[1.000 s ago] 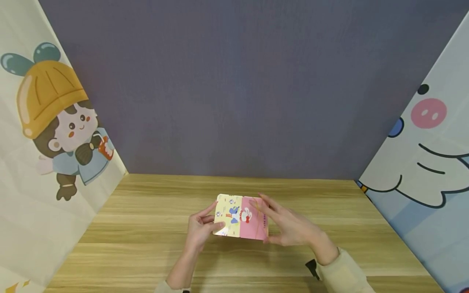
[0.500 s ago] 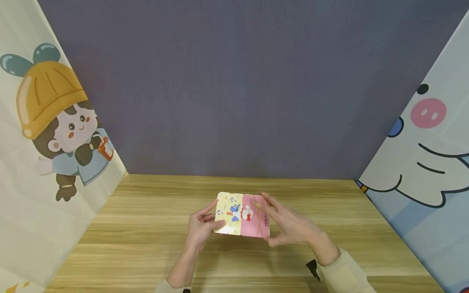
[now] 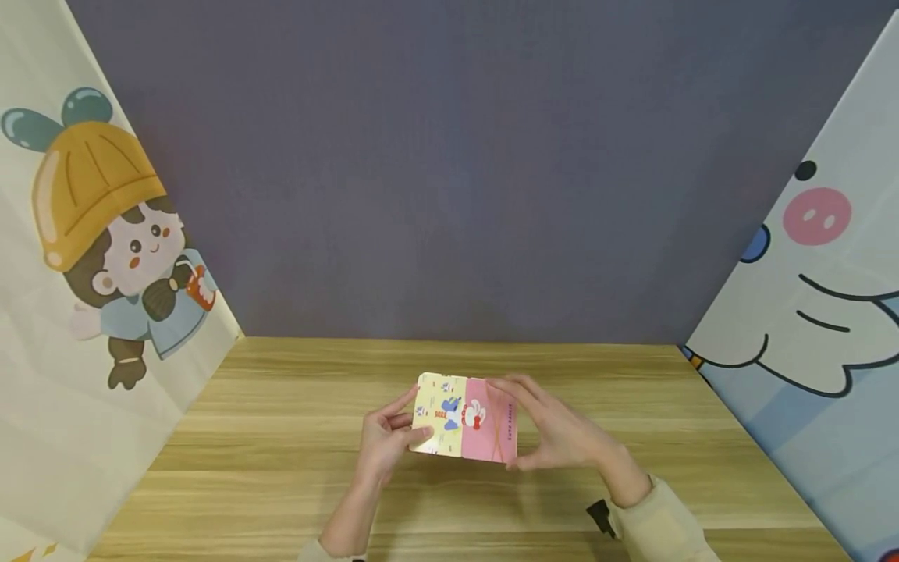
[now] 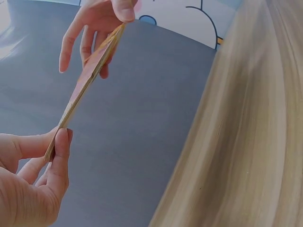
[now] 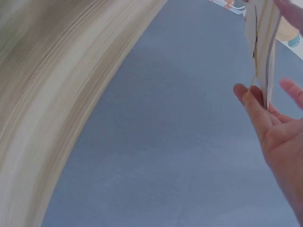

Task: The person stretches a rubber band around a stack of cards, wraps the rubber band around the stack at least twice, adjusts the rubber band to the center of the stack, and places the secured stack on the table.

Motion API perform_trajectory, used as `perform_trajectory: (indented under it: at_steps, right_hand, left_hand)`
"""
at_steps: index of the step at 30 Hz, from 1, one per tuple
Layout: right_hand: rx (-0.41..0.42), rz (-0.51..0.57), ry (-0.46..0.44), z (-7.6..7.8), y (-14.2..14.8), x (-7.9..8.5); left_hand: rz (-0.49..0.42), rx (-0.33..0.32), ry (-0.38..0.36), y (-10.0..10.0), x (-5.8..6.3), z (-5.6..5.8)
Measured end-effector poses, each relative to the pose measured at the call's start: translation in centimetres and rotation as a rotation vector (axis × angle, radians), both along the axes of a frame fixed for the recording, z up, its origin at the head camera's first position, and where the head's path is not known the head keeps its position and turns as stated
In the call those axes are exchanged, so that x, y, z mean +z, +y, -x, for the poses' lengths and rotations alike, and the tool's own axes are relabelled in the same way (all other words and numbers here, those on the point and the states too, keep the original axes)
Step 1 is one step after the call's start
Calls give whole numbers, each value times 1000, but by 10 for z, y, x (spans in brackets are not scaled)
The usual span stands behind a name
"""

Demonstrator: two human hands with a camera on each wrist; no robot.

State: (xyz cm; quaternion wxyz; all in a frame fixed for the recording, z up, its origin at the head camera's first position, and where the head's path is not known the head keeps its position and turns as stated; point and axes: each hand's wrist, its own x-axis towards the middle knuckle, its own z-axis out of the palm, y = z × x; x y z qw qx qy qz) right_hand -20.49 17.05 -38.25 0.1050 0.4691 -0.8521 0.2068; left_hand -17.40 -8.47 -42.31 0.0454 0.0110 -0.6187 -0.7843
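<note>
A small notebook (image 3: pixel 449 437), yellow on its left half and pink on its right, is held above the wooden table. A blue dog and a white rabbit are printed on it. My left hand (image 3: pixel 382 441) pinches its left edge, thumb on top and fingers beneath. A thin tan rubber band (image 3: pixel 497 437) crosses the pink half. My right hand (image 3: pixel 562 429) arches around the right end, thumb at the near corner and fingers at the far edge. In the right wrist view the band stretches from the notebook's page edges (image 5: pixel 265 56) to a right fingertip.
The wood-grain table (image 3: pixel 281 437) runs back to a dark grey-blue panel (image 3: pixel 449 172). A cartoon child is printed on the left side wall (image 3: pixel 42 421), and a pink-snouted cartoon animal on the right one (image 3: pixel 864 140). A black piece (image 3: pixel 600 517) sits by the right sleeve.
The right fingers have slid from over the pink half to its far edge. The band now crosses nearer the close corner, and more of the printed lettering shows. The left hand stays put.
</note>
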Motion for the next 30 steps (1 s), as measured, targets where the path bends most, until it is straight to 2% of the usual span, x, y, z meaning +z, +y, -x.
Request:
perform_trajectory:
  at_steps: [1, 4, 6, 7, 8, 13, 14, 16, 17, 18, 20, 23, 24, 25, 30]
  right_hand:
    - [-9, 1, -17, 0, 0, 0]
    - [-17, 8, -51, 0, 0, 1]
    - [-12, 15, -64, 1, 0, 0]
    - [-6, 21, -66, 2, 0, -1]
    - [2, 27, -61, 2, 1, -2]
    - [19, 90, -38, 7, 1, -4]
    - [17, 102, -35, 8, 1, -5]
    - [9, 122, -35, 9, 1, -7]
    - [4, 134, -46, 9, 1, -7]
    - [-3, 148, -52, 9, 0, -8]
    - [-29, 180, -62, 10, 0, -10]
    - [-61, 250, -47, 10, -3, -11]
    - [-69, 274, -28, 11, -4, -12]
    - [-78, 297, -12, 10, -5, -12]
    - [-158, 418, 3, 3, -11, -12]
  left_hand:
    - [-1, -8, 26, -2, -16, 8]
    - [8, -8, 27, -2, -17, 8]
    - [7, -10, 53, -2, -19, 8]
    - [-8, -27, 101, -4, -33, 16]
    - [2, -22, 85, -2, -18, 8]
    - [-6, -51, 89, -1, -22, 7]
    - [6, -46, 57, 1, -10, -1]
    - [-1, -53, 73, 1, -12, -2]
    - [-14, -66, 118, 0, -27, 7]
    - [-17, -77, 151, -1, -33, 10]
    - [-7, -72, 173, 0, -35, 10]
    - [5, -53, 147, 2, -35, 9]
    - [20, -36, 100, 4, -20, 0]
    - [26, -20, 60, 5, -14, -2]
    - [16, -4, -7, 7, -11, -3]
